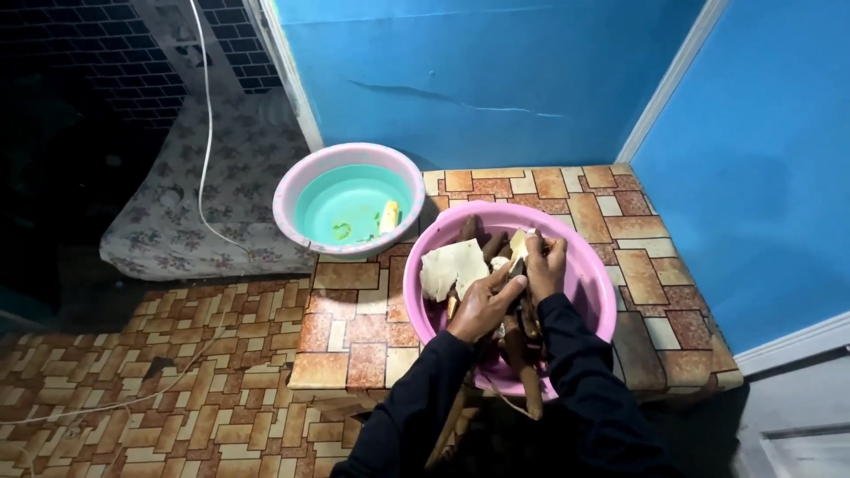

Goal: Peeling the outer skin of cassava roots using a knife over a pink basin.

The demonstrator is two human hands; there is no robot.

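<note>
Both arms reach forward in dark long sleeves, forearms close together and angled slightly toward each other. The left hand [482, 304] is curled, knuckles up, its fingers bent in a grip and its thumb pressing toward the right hand [544, 264]. The right hand sits just ahead, touching the left, fingers folded downward in a closed grasp.

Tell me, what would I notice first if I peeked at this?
Probably the big pink basin in the middle, on a low table with a brown brick pattern. Both hands, the left hand and the right hand, work over it among brown roots. Behind it to the left sits a smaller pink bowl with a turquoise inside, against bright blue walls.
</note>
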